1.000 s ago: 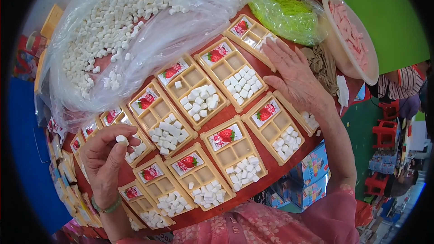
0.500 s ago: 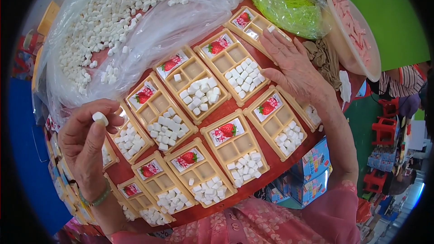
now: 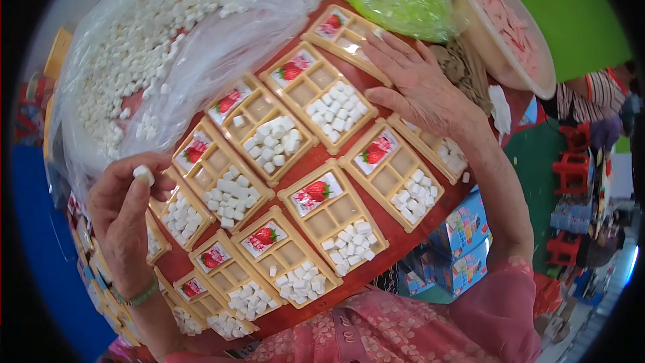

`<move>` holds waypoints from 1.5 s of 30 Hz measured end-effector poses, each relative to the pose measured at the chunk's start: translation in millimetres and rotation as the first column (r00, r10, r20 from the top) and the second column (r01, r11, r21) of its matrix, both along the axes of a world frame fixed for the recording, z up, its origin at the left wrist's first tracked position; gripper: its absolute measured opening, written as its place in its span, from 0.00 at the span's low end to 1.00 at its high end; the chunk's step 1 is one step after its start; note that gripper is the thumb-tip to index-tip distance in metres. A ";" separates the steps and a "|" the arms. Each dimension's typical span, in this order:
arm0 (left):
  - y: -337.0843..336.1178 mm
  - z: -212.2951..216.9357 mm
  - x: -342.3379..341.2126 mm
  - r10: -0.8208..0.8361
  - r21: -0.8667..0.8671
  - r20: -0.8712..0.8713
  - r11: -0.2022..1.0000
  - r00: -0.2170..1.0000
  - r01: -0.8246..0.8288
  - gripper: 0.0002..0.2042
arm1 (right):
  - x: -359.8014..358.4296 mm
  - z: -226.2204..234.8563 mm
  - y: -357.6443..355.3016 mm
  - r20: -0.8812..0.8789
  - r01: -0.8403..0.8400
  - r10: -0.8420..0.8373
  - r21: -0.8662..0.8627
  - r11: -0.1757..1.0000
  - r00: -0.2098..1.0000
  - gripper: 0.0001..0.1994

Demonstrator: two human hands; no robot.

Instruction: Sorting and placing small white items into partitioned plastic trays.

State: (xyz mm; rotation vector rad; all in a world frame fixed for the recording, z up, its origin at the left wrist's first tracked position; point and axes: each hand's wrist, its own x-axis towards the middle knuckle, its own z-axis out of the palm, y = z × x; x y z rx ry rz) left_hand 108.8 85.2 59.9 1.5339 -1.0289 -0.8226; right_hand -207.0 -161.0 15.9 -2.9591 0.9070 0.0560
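Observation:
My left hand [image 3: 123,214], with a green bead bracelet at the wrist, pinches one small white marshmallow [image 3: 143,175] between thumb and fingers. Stretched out, the fingers of my right hand [image 3: 424,89] lie over the far tray [image 3: 327,45] and hide part of it. A marshmallow [image 3: 379,33] shows by its fingertips; whether they press on it I cannot tell. Several beige divided trays [image 3: 274,193] stand close together, each with a strawberry-printed sachet [image 3: 315,193] in one compartment. Marshmallows [image 3: 337,109] fill the large compartment in most of them. Two trays also have a single marshmallow [image 3: 238,121] in a small compartment.
A big clear plastic bag [image 3: 208,60] of loose marshmallows spreads over the far left of the red table [image 3: 299,154]. Beyond my right hand are a bag of green strands [image 3: 396,0], a brown cloth [image 3: 460,70] and a bowl of pink pieces [image 3: 463,33]. Blue boxes [image 3: 463,228] stand below the edge.
The view has shifted a little, so the trays appear further left. My left hand still pinches the marshmallow, and my right hand remains spread over the far tray.

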 end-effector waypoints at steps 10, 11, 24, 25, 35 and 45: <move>50.6 -9.4 37.4 0.069 -0.019 -0.018 0.997 0.997 -0.070 0.10 | -105.7 44.7 51.7 0.575 0.028 -0.231 0.339 0.940 0.785 0.26; 55.2 -10.4 39.3 0.058 -0.026 -0.014 0.998 0.998 -0.059 0.10 | -121.0 41.5 64.0 0.542 0.101 -0.269 0.319 0.942 0.796 0.25; 111.2 -8.1 -45.1 0.066 0.087 -0.247 0.995 0.967 -0.046 0.07 | -144.4 -7.4 134.1 0.567 0.410 -0.415 0.144 0.900 0.711 0.14; 114.4 -11.2 -66.3 0.160 0.142 -0.309 0.982 0.937 -0.121 0.07 | -144.4 -5.7 134.0 0.556 0.426 -0.429 0.145 0.893 0.711 0.13; 103.8 -26.5 -182.3 -0.104 0.092 -0.922 0.877 0.373 0.471 0.17 | -129.1 3.7 158.3 0.632 0.413 -0.518 0.322 0.852 0.577 0.05; 69.2 -51.4 -241.8 0.066 0.097 -0.994 0.900 0.087 0.424 0.24 | -78.6 44.4 217.9 0.636 -0.294 -0.010 0.371 0.881 0.772 0.14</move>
